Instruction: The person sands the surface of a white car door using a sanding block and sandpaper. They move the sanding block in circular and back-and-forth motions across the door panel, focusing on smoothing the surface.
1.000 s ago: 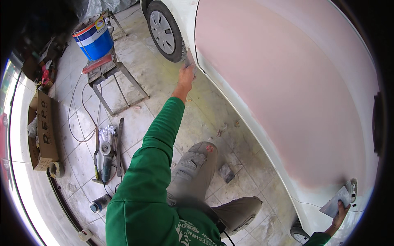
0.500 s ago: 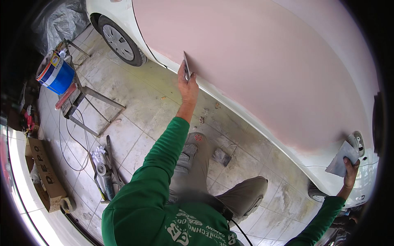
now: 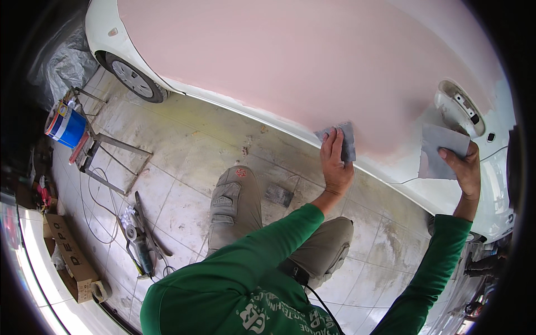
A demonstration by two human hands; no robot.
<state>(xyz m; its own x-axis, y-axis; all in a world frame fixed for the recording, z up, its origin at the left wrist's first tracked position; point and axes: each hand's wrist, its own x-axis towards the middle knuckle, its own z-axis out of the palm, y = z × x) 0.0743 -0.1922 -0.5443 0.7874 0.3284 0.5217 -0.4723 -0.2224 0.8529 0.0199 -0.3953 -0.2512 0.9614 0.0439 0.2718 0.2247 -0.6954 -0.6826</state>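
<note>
Two bare hands at the side of a white car. Compared with half a second ago, the left hand (image 3: 339, 170) has travelled from the forward part of the pink-coated panel (image 3: 268, 67) to its rear lower border, and the right hand (image 3: 469, 167) has kept its place near the door-handle recess (image 3: 460, 109). Both hands therefore lie toward one end of the panel, and the work in hand appears centred on the margin where pink gives way to white. The left hand's grip is closed on a dark grey pad (image 3: 348, 139), with the fingers spread over its face and the thumb along its lower edge; the pad lies beneath and beyond the fingertips, against or very close to the panel, just above the sill (image 3: 251, 114). The right hand's grip pinches a larger, paler grey sheet (image 3: 438, 144) at its right side, the thumb in front and the other fingers mostly hidden. The sheet extends leftward from this grip, below and to the left of the recess; whether it touches the bodywork cannot be judged with confidence from this angle. The pad and sheet are apart, with panel visible between them.
</note>
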